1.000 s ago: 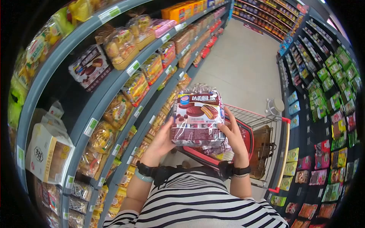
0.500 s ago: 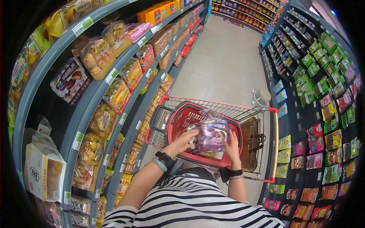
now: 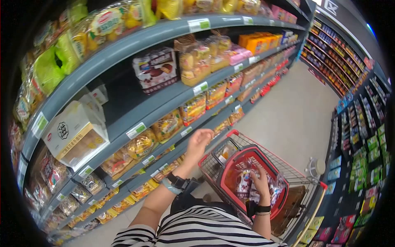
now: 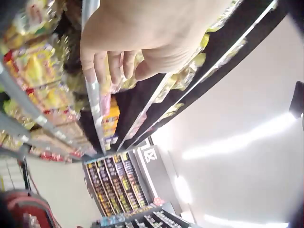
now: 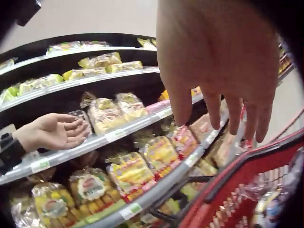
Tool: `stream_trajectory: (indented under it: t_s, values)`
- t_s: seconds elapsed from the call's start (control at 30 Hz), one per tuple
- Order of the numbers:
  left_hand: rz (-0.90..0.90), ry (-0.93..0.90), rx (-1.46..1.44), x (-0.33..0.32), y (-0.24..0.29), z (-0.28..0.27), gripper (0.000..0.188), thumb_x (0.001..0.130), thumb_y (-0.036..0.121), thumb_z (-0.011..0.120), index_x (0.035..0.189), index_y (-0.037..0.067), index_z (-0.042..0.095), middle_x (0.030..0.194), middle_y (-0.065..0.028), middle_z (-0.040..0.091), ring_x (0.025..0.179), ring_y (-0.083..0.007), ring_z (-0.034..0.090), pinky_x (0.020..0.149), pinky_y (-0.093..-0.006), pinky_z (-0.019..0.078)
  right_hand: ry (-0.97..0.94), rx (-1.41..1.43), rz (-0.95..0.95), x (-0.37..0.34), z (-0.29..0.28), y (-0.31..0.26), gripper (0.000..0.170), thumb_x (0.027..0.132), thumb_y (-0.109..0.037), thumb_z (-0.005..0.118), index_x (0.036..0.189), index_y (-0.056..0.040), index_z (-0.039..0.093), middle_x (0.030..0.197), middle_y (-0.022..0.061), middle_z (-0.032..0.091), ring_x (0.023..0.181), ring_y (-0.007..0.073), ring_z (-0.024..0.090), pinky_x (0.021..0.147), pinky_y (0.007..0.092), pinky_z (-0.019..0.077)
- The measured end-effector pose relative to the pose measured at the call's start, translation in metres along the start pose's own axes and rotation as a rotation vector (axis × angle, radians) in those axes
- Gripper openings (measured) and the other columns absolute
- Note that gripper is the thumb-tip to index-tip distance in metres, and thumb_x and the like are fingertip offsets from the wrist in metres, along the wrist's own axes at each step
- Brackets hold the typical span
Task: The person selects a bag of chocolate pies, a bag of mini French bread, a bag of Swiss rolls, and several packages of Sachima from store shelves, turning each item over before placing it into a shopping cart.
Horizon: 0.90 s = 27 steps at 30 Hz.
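A red basket [image 3: 230,191] sits inside the shopping cart, holding purple-and-white packs of chocolate pies [image 3: 243,185] in shiny wrap. Over these packs hangs my right hand [image 3: 260,185]; the right wrist view shows its fingers [image 5: 233,114] straight, holding nothing. My left hand [image 3: 199,142] is raised in front of the shelves, left of the cart, its palm bare and fingers loosely bent in the right wrist view. On the shelf beyond it stands a similar pack of chocolate pies [image 3: 155,71], beside bagged bread rolls [image 3: 195,61].
Shelves of bread [image 3: 193,109] run along the left, with a white bread box [image 3: 76,133] near the front. The wire cart [image 3: 271,154] stands in the aisle, close to a round stool [image 3: 316,168]. Hanging snack packets [image 3: 364,164] line the right side.
Both hands lowered the pack of chocolate pies into the basket and let it go. My left hand then rose toward the shelves, while the right stayed over the basket. The view turned left.
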State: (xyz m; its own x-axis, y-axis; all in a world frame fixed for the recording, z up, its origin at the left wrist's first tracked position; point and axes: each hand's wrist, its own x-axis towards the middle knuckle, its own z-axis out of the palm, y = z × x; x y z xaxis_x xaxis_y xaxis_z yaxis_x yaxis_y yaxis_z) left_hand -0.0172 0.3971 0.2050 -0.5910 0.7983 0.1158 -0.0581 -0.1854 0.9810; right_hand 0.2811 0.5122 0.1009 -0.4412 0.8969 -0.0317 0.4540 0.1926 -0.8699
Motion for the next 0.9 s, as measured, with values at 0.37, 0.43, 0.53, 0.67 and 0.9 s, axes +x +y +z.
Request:
stream_trajectory:
  t_s: [0.37,0.43,0.53,0.67,0.9]
  values:
    - [0.339,0.742,0.517,0.115,0.097,-0.168,0.081,0.081,0.024,0.069,0.143,0.003,0.022,0.144,-0.0193,0.026,0.13,-0.0275,0.033,0.105,-0.035,0.0265,-0.465,0.172,-0.612,0.08,0.127,-0.255,0.052,0.088,-0.027,0.061,0.128,0.0013,0.046,0.132,0.0207,0.046,0.124,0.034,0.043,0.102,0.0378,0.034]
    - [0.339,0.734,0.459,0.134,0.101,-0.188,0.093,0.076,0.027,0.073,0.145,0.003,0.016,0.145,-0.0206,0.024,0.13,-0.0282,0.032,0.106,-0.0353,0.0264,-0.499,0.16,-0.654,0.082,0.15,-0.282,0.052,0.088,-0.027,0.06,0.129,0.0019,0.045,0.134,0.0208,0.044,0.125,0.0335,0.041,0.103,0.0375,0.0338]
    - [0.301,0.579,0.182,0.149,0.126,-0.199,0.103,0.069,0.013,0.078,0.142,-0.004,0.008,0.134,-0.0212,0.04,0.115,-0.0253,0.049,0.09,-0.0322,0.046,-0.565,0.159,-0.742,0.091,0.187,-0.303,0.055,0.087,-0.026,0.063,0.131,0.0004,0.043,0.138,0.02,0.04,0.129,0.0335,0.037,0.105,0.0389,0.0317]
    - [0.218,0.481,0.185,0.156,0.139,-0.201,0.11,0.061,0.013,0.084,0.144,0.001,0.013,0.13,-0.0196,0.047,0.117,-0.0258,0.049,0.098,-0.0345,0.0378,-0.481,0.087,-0.817,0.099,0.231,-0.304,0.054,0.087,-0.026,0.061,0.13,0.0025,0.043,0.141,0.0208,0.036,0.131,0.0354,0.034,0.106,0.0398,0.0303]
    - [0.502,0.504,0.221,0.168,0.11,-0.212,0.072,0.063,0.01,0.082,0.123,-0.004,0.045,0.114,-0.0134,0.058,0.104,-0.0208,0.057,0.09,-0.0313,0.0437,-0.539,0.202,-0.716,0.099,0.236,-0.308,0.054,0.087,-0.024,0.062,0.131,0.0015,0.042,0.139,0.0205,0.037,0.13,0.0349,0.036,0.106,0.0397,0.0293]
